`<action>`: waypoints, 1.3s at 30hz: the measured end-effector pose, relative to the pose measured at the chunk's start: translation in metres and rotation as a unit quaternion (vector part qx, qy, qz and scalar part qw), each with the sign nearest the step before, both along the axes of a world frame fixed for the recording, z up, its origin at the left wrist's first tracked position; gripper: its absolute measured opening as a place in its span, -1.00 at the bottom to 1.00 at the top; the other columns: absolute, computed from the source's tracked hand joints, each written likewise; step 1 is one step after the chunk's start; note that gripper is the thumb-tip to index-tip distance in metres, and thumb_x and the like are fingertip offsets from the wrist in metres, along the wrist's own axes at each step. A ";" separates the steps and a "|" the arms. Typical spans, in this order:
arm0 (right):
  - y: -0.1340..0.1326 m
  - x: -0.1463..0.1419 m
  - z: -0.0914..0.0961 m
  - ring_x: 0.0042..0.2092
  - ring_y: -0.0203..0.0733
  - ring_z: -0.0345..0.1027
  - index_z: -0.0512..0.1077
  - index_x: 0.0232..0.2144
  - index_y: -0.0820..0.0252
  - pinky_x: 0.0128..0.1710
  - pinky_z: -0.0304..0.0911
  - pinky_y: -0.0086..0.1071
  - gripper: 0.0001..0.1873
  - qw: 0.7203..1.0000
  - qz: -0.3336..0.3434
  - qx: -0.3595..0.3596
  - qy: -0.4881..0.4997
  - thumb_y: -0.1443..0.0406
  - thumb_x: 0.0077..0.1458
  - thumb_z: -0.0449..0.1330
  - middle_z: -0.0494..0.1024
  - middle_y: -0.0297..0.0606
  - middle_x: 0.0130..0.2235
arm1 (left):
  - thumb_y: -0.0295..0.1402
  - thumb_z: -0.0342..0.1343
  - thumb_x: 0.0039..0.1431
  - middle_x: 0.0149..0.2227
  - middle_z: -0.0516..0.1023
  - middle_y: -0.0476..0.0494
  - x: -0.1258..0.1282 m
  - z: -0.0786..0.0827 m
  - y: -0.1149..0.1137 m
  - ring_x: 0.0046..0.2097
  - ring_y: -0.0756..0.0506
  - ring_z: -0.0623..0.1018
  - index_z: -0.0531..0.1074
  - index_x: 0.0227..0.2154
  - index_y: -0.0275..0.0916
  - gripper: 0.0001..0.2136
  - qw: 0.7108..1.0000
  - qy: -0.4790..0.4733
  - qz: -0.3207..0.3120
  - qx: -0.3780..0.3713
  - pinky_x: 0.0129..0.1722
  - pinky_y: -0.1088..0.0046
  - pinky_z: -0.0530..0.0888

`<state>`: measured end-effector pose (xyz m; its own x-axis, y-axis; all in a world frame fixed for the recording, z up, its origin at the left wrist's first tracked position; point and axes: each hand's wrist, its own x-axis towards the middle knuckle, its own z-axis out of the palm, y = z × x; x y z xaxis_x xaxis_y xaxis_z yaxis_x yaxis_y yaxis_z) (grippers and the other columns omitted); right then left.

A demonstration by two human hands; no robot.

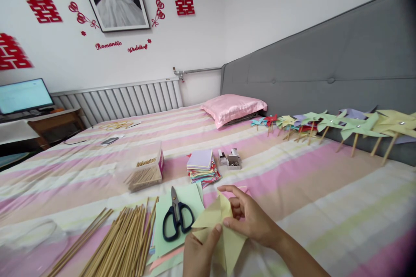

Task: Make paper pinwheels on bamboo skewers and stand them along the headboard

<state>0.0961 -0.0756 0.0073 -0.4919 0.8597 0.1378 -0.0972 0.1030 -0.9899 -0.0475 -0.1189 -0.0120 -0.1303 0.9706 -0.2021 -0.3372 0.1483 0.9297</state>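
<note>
A pale yellow paper pinwheel (224,242), cut and partly folded, is held between both hands at the bottom middle. My left hand (199,251) pinches it from the lower left, its thumb pressed near the centre. From the right, my right hand (248,216) grips the sheet, thumb by the centre and fingers behind and above a folded point. A bit of pink paper (243,189) shows behind the right hand. Left of the hands, dark-handled scissors (176,214) lie on light green paper sheets (162,242). Whether a pin is in the centre cannot be made out.
Wooden sticks (121,242) lie at the lower left. Behind are a clear box of thin sticks (146,173), a stack of coloured paper squares (201,164) and small pin boxes (232,160). Finished pinwheels (331,122) lean along the grey headboard (325,60). A pink pillow (232,106) lies farther back.
</note>
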 end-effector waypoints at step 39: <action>0.004 0.008 -0.005 -0.48 -0.41 0.16 0.24 -0.08 0.13 -0.49 0.06 -0.52 -0.46 0.995 0.061 0.041 -0.070 0.43 -0.19 0.22 0.32 -0.46 -0.47 | -0.15 0.30 -0.33 -0.63 0.52 -0.19 -0.012 -0.008 0.001 -0.59 -0.02 0.41 0.50 -0.61 -0.43 -0.64 0.989 0.108 -0.100 -0.018 -0.60 0.54 0.26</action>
<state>0.1046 -0.0715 0.0019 -0.6117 0.7807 0.1278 0.0242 0.1799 -0.9834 -0.0592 -0.1178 -0.0204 0.0207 0.9741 -0.2253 -0.0920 0.2262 0.9697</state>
